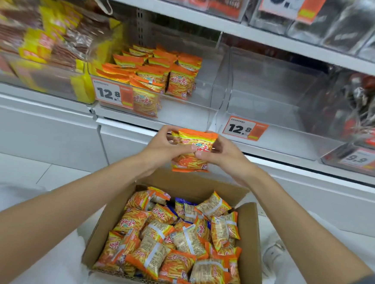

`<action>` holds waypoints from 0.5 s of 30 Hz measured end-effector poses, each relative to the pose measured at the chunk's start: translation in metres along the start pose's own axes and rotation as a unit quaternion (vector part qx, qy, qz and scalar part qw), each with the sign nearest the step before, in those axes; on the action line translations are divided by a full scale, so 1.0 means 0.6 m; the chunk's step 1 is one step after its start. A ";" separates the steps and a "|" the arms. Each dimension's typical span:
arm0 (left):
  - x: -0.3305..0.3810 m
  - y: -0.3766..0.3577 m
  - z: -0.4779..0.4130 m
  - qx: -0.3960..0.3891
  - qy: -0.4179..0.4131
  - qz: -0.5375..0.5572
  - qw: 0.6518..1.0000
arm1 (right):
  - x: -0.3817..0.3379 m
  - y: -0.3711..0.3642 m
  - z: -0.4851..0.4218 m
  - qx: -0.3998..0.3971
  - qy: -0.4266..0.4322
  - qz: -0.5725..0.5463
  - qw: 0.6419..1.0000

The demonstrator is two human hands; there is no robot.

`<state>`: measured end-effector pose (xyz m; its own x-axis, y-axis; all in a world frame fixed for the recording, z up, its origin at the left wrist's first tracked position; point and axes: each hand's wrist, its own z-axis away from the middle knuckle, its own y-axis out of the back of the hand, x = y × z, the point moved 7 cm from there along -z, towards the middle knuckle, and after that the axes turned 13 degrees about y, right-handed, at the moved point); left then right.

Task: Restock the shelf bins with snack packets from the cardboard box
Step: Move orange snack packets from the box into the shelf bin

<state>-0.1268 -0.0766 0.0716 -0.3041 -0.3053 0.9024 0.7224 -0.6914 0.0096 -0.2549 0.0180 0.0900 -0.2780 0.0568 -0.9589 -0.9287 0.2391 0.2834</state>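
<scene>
Left bin: far left on the shelf, clear-walled, heaped with yellow and brown packets, blurred
Middle bin: just right of it, with orange snack packets stacked in its left half, some lying flat, some upright; a price tag reading 12.8 sits on its front
Left hand: raised in front of the shelf edge below the middle bin, thumb across the front of the held packets, fingers curled round their top left corner
Held packets: orange, upright, gripped between both hands above the far end of the box; a second packet's edge shows behind the front one
Right hand: thumb and fingers pinch the right side of the held packets
Cardboard box: near, open, in the person's lap, filled with loose orange packets lying every way; a blue packet shows at its far end
Shoe: white, just right of the box
Clear bin: right of the middle bin, fronted by a second 12.8 tag
Far-right bin: holds red and dark packets, with a 9.9 tag
</scene>
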 end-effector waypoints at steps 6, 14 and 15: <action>0.192 0.058 -0.010 0.034 -0.125 -0.030 0.991 | -0.145 0.035 -0.103 0.072 0.080 0.002 0.994; 0.300 0.106 -0.167 0.068 -0.114 -0.339 0.931 | -0.119 0.063 -0.258 0.142 0.010 -0.009 0.990; 0.296 0.114 -0.188 0.071 -0.090 -0.393 0.912 | -0.101 0.055 -0.272 0.129 -0.012 -0.022 0.991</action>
<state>-0.2013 -0.2520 0.1836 -0.6654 0.3689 0.6489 0.4023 -0.5551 0.7281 -0.3090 -0.1359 0.1599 -0.2301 0.0629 -0.9711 -0.8449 0.4823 0.2314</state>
